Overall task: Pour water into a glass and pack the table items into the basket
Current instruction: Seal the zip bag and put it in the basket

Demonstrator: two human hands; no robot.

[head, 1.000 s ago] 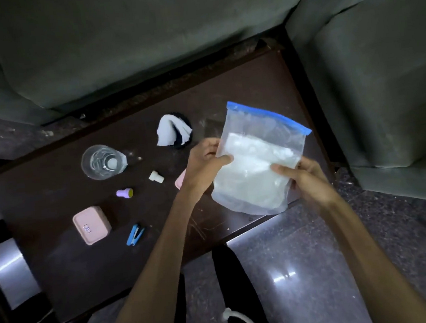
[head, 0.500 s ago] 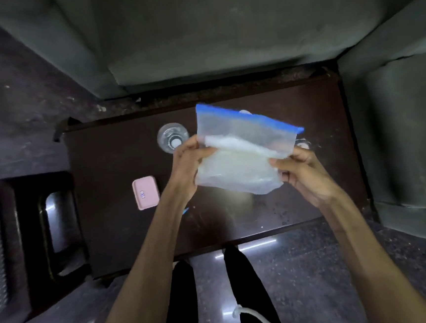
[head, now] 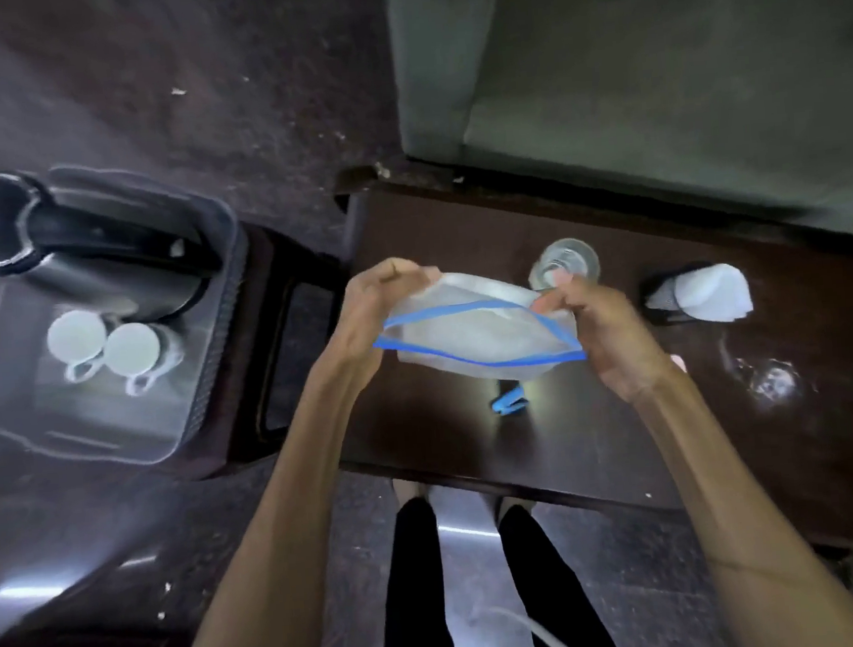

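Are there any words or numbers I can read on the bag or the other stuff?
None: no word, number or sign can be read anywhere.
Zip bag, held by the left hand and right hand: only a plain blue strip, no print.
Two white cups in the clear basket: plain.
Glass and blue clip: no label visible; picture blurred.

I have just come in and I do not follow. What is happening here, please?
A person holds a clear zip bag with a blue seal above a dark table, the left hand and right hand each gripping one end. On the table stand a glass, a blue clip and a white cloth. To the left, a clear basket already contains a kettle and two white cups.
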